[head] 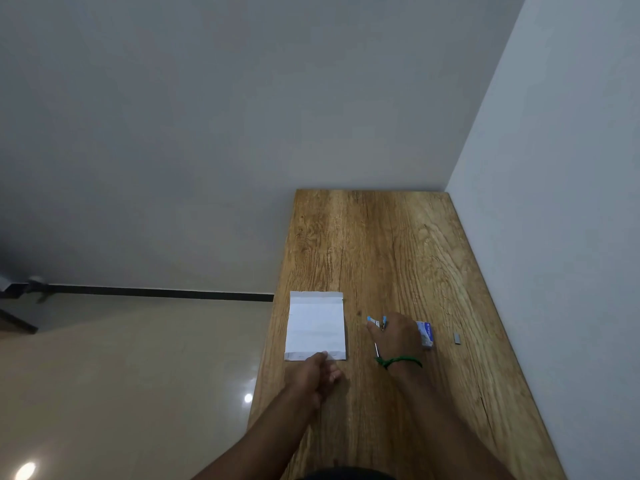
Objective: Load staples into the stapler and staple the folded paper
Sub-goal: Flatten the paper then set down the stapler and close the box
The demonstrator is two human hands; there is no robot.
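Observation:
A folded white paper lies flat near the left edge of the wooden table. My left hand is at the paper's near edge, one fingertip on it and the other fingers curled. My right hand, with a green band on its wrist, covers a small blue stapler. Only the stapler's blue tips and a thin metal part show from under the hand. A blue-and-white staple box lies just right of that hand. A short grey strip of staples lies further right.
The table stands in a corner, with a grey wall along its right side and far end. Its left edge drops to a shiny beige floor.

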